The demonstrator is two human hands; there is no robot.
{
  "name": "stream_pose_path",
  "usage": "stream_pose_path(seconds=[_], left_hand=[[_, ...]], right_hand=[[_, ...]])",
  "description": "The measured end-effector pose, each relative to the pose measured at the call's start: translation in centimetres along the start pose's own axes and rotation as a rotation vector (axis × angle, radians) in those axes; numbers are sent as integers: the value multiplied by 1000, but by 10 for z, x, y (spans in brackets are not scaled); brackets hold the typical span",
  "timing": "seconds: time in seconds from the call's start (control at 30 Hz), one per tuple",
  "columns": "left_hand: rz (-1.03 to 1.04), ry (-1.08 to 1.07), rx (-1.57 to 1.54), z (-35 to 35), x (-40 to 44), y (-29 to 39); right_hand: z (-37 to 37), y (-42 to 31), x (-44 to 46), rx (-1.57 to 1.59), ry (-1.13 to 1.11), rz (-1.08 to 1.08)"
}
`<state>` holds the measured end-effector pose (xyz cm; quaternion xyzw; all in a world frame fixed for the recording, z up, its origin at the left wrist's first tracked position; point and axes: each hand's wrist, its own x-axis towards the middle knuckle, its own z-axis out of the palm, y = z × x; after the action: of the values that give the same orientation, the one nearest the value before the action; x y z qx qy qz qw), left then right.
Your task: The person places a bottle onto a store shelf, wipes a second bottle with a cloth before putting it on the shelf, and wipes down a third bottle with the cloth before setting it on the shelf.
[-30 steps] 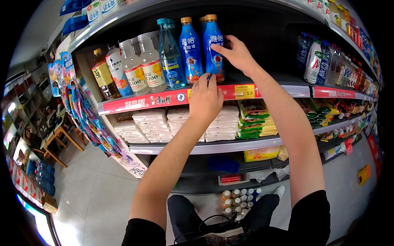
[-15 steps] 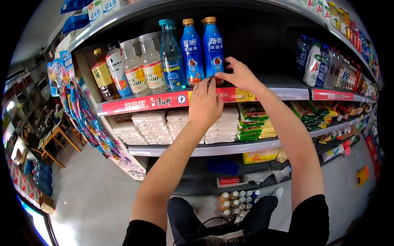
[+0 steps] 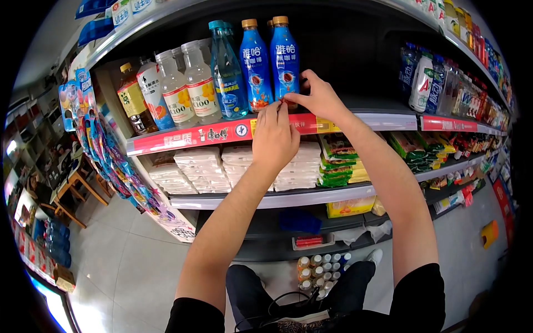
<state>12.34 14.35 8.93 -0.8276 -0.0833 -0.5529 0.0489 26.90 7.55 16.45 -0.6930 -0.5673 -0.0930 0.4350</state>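
Two blue bottles with orange caps stand upright side by side at the front of the shelf, the left one [image 3: 255,66] and the right one [image 3: 285,61]. My right hand [image 3: 319,100] holds the right bottle low on its right side, thumb in front and the other fingers partly hidden beside it. Against the red label strip [image 3: 214,135] lies my left hand [image 3: 275,136], its fingers stretched up to the bottle bases. A clear teal-capped bottle [image 3: 227,75] stands just left of the blue ones. More orange caps show behind them.
Clear bottles with yellow fruit labels [image 3: 201,91] and a brown drink bottle [image 3: 135,102] stand at the left. White packs [image 3: 202,169] and green packs [image 3: 336,161] fill the shelf below. Several bottles [image 3: 316,272] stand on the floor between my feet. More bottles [image 3: 422,83] stand at the right.
My right hand has slid down the right blue bottle from its middle to its lower side. My left hand stays at the shelf edge. The view has shifted slightly.
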Motion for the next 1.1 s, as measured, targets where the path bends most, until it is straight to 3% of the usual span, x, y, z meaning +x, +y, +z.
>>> stream_pose_path(seconds=[1.1], left_hand=[[-48,-19,-2,4,-1,5]], right_hand=[[4,5,-3,-22,49,-31]])
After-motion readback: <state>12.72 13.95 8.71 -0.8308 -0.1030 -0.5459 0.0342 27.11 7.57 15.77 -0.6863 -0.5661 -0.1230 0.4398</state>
